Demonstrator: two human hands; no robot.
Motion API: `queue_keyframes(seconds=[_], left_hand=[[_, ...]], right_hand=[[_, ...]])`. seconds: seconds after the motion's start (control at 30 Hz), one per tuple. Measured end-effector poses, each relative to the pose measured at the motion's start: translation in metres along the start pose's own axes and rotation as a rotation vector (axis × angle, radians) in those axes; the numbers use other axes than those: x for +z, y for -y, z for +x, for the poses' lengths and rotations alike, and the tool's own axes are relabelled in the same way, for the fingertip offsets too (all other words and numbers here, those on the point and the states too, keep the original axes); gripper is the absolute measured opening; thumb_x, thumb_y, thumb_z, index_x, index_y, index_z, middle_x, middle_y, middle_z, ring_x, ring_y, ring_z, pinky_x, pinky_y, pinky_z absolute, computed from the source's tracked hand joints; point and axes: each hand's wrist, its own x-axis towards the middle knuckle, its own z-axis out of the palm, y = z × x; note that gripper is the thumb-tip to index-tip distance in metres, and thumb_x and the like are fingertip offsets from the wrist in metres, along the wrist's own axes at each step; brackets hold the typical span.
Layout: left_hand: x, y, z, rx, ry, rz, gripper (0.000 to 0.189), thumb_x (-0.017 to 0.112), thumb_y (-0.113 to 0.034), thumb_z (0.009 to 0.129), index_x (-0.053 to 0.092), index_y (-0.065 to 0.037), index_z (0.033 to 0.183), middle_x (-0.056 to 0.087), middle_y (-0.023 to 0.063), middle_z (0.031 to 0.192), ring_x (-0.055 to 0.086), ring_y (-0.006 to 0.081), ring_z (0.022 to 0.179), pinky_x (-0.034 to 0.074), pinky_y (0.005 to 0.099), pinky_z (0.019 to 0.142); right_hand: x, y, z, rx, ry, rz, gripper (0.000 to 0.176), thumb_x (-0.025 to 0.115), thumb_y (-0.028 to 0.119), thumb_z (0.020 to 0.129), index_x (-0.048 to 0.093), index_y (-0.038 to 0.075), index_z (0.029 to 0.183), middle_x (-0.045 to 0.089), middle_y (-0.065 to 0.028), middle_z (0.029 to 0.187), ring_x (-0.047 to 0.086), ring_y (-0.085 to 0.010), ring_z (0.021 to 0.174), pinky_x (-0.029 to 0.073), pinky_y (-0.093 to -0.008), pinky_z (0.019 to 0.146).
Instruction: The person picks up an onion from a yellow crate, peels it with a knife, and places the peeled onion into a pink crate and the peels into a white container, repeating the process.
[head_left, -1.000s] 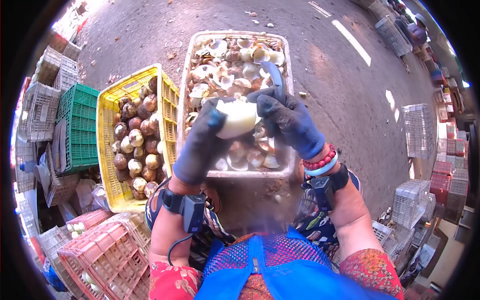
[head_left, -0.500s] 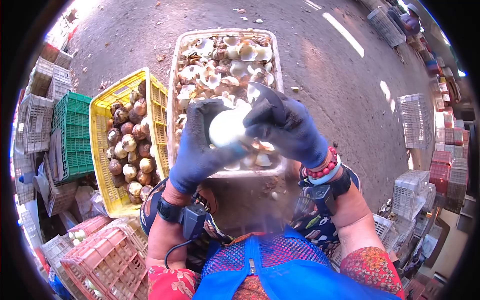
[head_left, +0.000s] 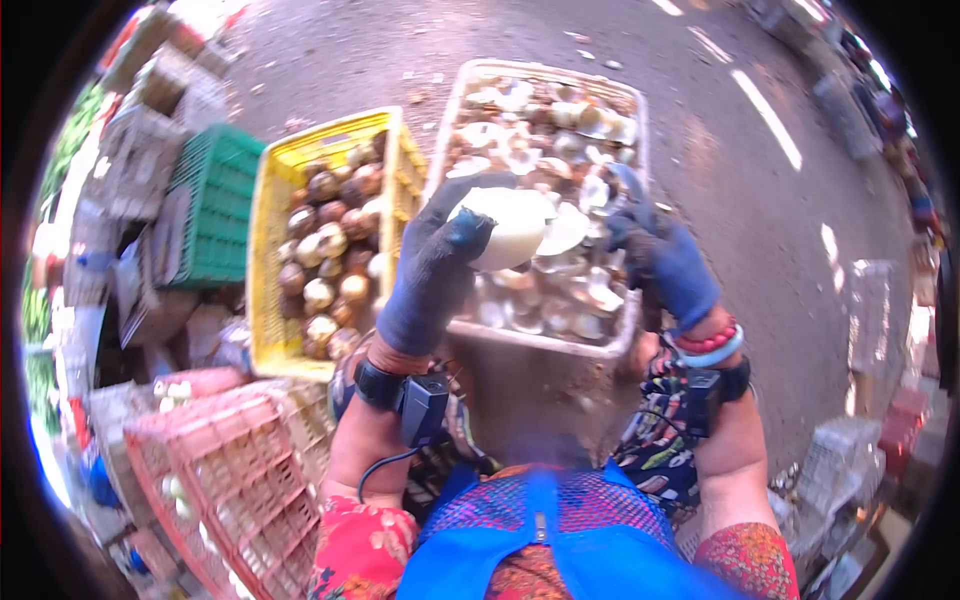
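Note:
My left hand (head_left: 440,255), in a dark blue glove, is closed around a smooth white peeled ball (head_left: 515,225) that looks like a coconut. A curved white piece (head_left: 563,230) shows just right of the ball. My right hand (head_left: 660,255), gloved too, is apart from the ball, its fingers curled and blurred around a knife (head_left: 630,185) with a dark curved blade. Both hands are over a pale crate (head_left: 640,130) full of white and brown shell pieces (head_left: 520,150).
A yellow crate (head_left: 265,250) of brown and whitish round coconuts (head_left: 325,240) stands left of the pale crate. Beyond it are a green crate (head_left: 215,210) and stacked pale crates. A pink crate (head_left: 220,450) lies at lower left. More crates (head_left: 835,460) line the right side.
My right hand has drawn away from the ball to the right with the knife. My left hand still holds the ball. The whole view has shifted, moving the crates rightward.

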Motion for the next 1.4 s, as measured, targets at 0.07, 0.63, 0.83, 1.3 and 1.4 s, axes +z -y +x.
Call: queue_keyframes(seconds=[0.07,0.63,0.83,1.3,1.4], left_hand=[[-0.037,-0.019,-0.024,0.186,-0.202,0.134,0.050,0.066,-0.032,0.089,0.060,-0.001,0.128,0.064,0.0100,0.113,0.064,0.0171,0.099,0.053,0.0309,0.086],[-0.235,-0.097,-0.311,0.066,-0.872,1.771,0.031,0.069,-0.028,0.092,0.066,-0.005,0.112,0.069,0.0170,0.097,0.068,0.0259,0.090,0.053,0.0386,0.080],[-0.247,0.102,-0.147,-0.608,-0.274,1.423,0.033,0.060,-0.037,0.088,0.065,-0.010,0.106,0.070,0.0217,0.104,0.066,0.0414,0.101,0.052,0.0471,0.089],[-0.247,0.146,-0.104,-1.045,0.015,1.280,0.075,0.069,-0.041,0.075,0.047,-0.011,0.141,0.063,0.0236,0.125,0.060,0.0387,0.119,0.046,0.0478,0.102],[-0.277,0.170,-0.122,-0.683,-0.375,0.255,0.056,0.069,-0.041,0.084,0.055,-0.011,0.128,0.068,0.0139,0.110,0.068,0.0287,0.098,0.057,0.0432,0.079]], right_hand=[[0.003,-0.004,-0.001,-0.012,-0.022,0.022,0.025,0.064,0.028,0.095,0.069,0.006,0.106,0.065,-0.0003,0.078,0.051,-0.0068,0.055,0.040,-0.0228,0.049],[0.011,-0.015,0.009,0.163,0.094,0.104,0.038,0.067,0.036,0.095,0.062,0.003,0.113,0.062,-0.0015,0.087,0.050,-0.0075,0.058,0.040,-0.0211,0.047],[-0.025,-0.019,0.035,0.318,0.226,1.092,0.035,0.062,0.023,0.098,0.056,-0.006,0.117,0.063,-0.0153,0.100,0.054,-0.0088,0.068,0.046,-0.0222,0.057],[0.014,-0.009,0.021,0.340,0.191,0.942,0.031,0.064,0.025,0.097,0.060,0.002,0.118,0.059,-0.0091,0.100,0.051,-0.0089,0.070,0.045,-0.0224,0.060],[0.022,-0.008,0.015,0.315,0.144,0.840,0.024,0.067,0.024,0.095,0.060,0.005,0.109,0.058,-0.0049,0.092,0.053,-0.0079,0.069,0.046,-0.0214,0.058]])
